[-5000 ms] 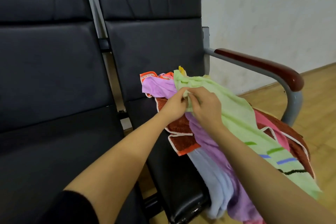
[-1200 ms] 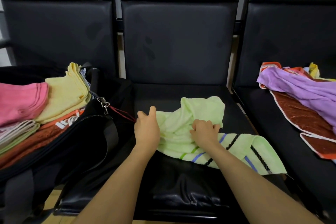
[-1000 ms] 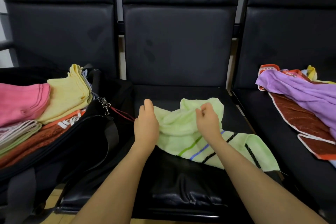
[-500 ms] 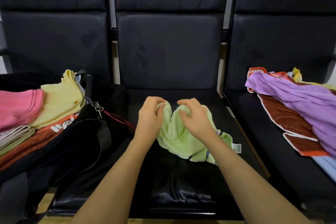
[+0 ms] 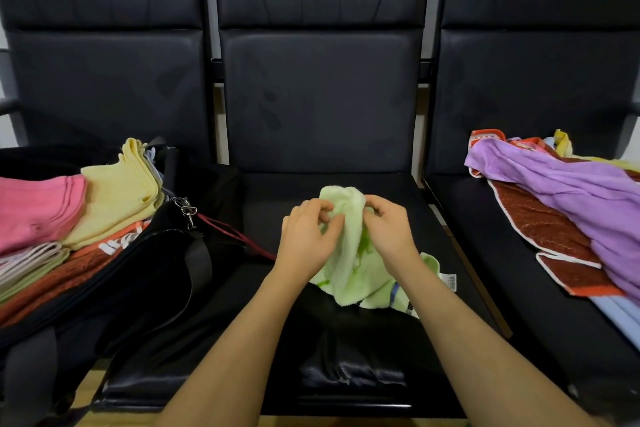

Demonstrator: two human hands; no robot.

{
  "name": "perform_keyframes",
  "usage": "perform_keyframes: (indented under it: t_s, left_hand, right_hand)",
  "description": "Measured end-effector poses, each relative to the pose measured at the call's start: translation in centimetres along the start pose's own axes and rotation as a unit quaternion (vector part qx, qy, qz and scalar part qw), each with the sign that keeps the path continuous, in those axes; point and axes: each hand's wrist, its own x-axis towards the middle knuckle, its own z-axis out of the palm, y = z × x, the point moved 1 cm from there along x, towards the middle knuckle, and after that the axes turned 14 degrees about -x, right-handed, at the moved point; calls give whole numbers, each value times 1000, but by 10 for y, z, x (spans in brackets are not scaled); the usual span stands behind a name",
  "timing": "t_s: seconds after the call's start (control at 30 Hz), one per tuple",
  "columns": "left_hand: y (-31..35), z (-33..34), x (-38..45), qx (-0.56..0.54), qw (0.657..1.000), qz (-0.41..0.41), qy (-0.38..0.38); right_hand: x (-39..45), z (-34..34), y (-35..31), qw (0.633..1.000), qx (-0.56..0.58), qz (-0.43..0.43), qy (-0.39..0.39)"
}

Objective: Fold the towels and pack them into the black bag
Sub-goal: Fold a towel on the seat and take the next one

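- The black bag (image 5: 131,274) lies open on the left seat, its flap reaching onto the near-left part of the middle seat (image 5: 346,357).
- Folded towels sit stacked in the bag: a pink towel (image 5: 38,208) at the far left, a pale yellow towel (image 5: 117,191) just beside it on the right, and red-orange and pale folded layers (image 5: 52,270) beneath them.
- A metal clip (image 5: 187,211) with a thin red cord (image 5: 235,239) hangs at the bag's right edge.
- The left hand (image 5: 308,236) is raised over the middle seat, its curled fingers and thumb pinching the upper left edge of the light green towel (image 5: 349,263).
- The light green towel is bunched between the two hands, its top lifted, its lower part resting on the middle seat; a small white label (image 5: 449,281) shows at its right edge.
- The right hand (image 5: 389,229) grips the towel's upper right side with curled fingers, close beside the left hand.
- On the right seat lies a loose heap of unfolded towels: a purple towel (image 5: 571,191) on top, a dark red towel (image 5: 540,229) with white edging under it, and a light blue towel (image 5: 620,315) at the near right.
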Motion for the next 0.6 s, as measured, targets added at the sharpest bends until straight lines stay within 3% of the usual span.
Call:
perform_keyframes:
  t_s: [0.1, 0.2, 0.33, 0.43, 0.6]
  left_hand:
    - [4, 3, 2, -13, 1000, 5, -2]
    - [2, 2, 5, -20, 1000, -12, -3]
    - [-1, 2, 5, -5, 1000, -1, -4]
    - [1, -3, 5, -31, 999, -32, 10]
    - [8, -8, 8, 45, 997, -51, 42]
  right_hand:
    - [-3, 0, -3, 999, 7, -4, -41]
    - [-4, -4, -3, 994, 59, 68, -62]
    - [-1, -2, 7, 993, -68, -15, -93]
    - [5, -2, 11, 987, -162, -14, -9]
    - [5, -4, 13, 960, -260, -39, 94]
